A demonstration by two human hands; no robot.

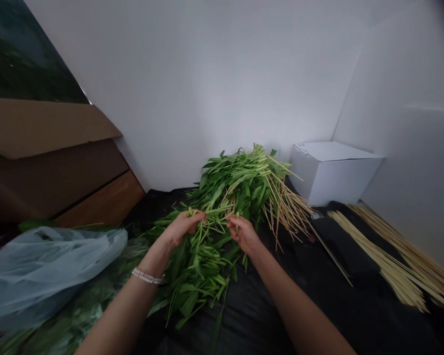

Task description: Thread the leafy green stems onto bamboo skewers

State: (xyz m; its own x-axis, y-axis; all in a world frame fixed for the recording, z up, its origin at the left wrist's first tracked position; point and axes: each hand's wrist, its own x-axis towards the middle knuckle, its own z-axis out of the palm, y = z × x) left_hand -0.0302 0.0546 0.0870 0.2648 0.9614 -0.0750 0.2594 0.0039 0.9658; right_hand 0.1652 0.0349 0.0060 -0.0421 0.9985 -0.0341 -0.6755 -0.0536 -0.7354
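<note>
My left hand (181, 228), with a beaded bracelet (146, 276) on its wrist, is closed on thin green stems above a loose heap of leafy greens (200, 276). Just to its right, my right hand (243, 232) pinches the other side of these stems between thumb and fingers. Behind both hands lies a bigger pile of leafy greens (233, 175), its cut stem ends at the top. Thin tan sticks (290, 207) poke out of that pile toward the right.
A translucent plastic bag (55, 266) lies at the left, below a cardboard box (52, 172). A white box (336, 170) stands at the back right. Long pale sticks (385, 261) and a dark flat object (346, 246) rest on the black sheet (281, 315).
</note>
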